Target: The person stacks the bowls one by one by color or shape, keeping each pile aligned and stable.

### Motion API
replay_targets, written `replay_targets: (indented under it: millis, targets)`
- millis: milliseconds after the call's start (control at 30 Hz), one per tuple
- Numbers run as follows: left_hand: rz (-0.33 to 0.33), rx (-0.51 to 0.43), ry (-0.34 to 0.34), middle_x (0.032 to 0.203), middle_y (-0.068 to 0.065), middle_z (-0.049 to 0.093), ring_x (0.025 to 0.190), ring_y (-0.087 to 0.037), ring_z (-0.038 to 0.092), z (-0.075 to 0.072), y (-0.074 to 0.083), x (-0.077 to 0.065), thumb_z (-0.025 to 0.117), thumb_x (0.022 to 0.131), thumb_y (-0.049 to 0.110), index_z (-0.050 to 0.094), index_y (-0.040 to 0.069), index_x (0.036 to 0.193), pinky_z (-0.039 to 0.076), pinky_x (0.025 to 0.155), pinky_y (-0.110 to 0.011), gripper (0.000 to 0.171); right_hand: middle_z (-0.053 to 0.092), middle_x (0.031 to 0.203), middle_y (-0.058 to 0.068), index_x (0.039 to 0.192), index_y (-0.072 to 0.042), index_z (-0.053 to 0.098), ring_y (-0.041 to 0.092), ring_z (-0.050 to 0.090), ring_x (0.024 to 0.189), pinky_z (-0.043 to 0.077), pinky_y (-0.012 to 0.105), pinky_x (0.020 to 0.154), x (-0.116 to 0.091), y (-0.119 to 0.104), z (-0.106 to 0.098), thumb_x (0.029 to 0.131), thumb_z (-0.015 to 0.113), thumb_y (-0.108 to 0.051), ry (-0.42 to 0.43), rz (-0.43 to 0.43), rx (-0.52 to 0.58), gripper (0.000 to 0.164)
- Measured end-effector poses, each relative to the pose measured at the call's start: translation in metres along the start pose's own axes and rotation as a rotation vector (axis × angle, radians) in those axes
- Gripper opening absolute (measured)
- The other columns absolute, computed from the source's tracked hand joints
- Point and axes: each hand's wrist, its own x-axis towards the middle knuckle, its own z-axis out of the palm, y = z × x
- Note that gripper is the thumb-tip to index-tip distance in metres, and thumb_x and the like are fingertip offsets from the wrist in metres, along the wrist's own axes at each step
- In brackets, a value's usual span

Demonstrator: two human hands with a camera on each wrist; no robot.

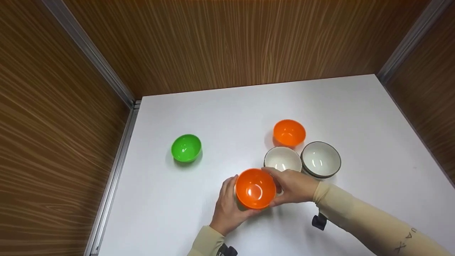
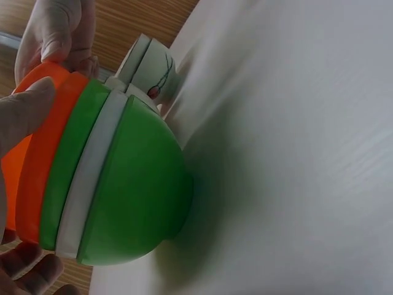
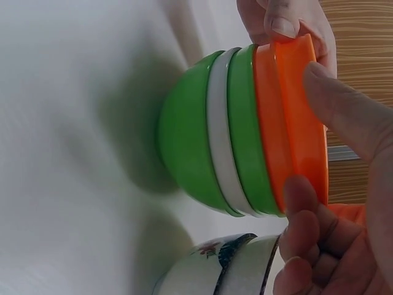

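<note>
An orange bowl (image 1: 255,188) sits on top of a nested stack, with a second orange bowl (image 3: 268,123) under it. Below come a green bowl (image 3: 245,129), a white one (image 3: 222,129) and another green bowl (image 2: 138,190) at the bottom, close to the tabletop. My left hand (image 1: 227,208) grips the left side of the topmost orange bowl, thumb at its near rim. From the right, my right hand (image 1: 296,185) holds the same bowl between thumb and fingers. Both wrist views show the top bowl slightly tilted against the one beneath.
White dark-rimmed bowls stand just beyond my right hand: one stack (image 1: 283,158) at the middle, another (image 1: 321,160) to its right. Behind them is an orange bowl (image 1: 289,133). A green bowl (image 1: 186,148) stands at the left. Wood-grain panels (image 1: 231,42) enclose the white table (image 1: 213,117).
</note>
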Motion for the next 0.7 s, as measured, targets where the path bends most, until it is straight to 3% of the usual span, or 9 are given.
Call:
replay_targets:
  millis: [267, 700]
  targets:
    - [0.017, -0.004, -0.015, 0.135, 0.001, 0.032, 0.118, -0.011, 0.04, 0.0005, -0.0006, -0.0006, 0.077, 0.056, 0.059, 0.025, 0.013, 0.141, 0.038, 0.099, -0.033, 0.11, 0.055, 0.077, -0.012, 0.136, -0.013, 0.035, 0.004, 0.05, 0.064, 0.045, 0.022, 0.058, -0.0009, 0.0007, -0.0001, 0.062, 0.078, -0.051, 0.012, -0.039, 0.007, 0.094]
    - [0.049, -0.069, -0.025, 0.135, 0.001, 0.032, 0.119, -0.012, 0.04, 0.0017, -0.0013, 0.0002, 0.082, 0.057, 0.049, 0.023, 0.013, 0.142, 0.037, 0.1, -0.033, 0.11, 0.054, 0.071, -0.011, 0.137, -0.011, 0.034, 0.004, 0.048, 0.061, 0.045, 0.02, 0.055, -0.0017, 0.0017, -0.0008, 0.064, 0.077, -0.051, -0.001, -0.038, -0.001, 0.094]
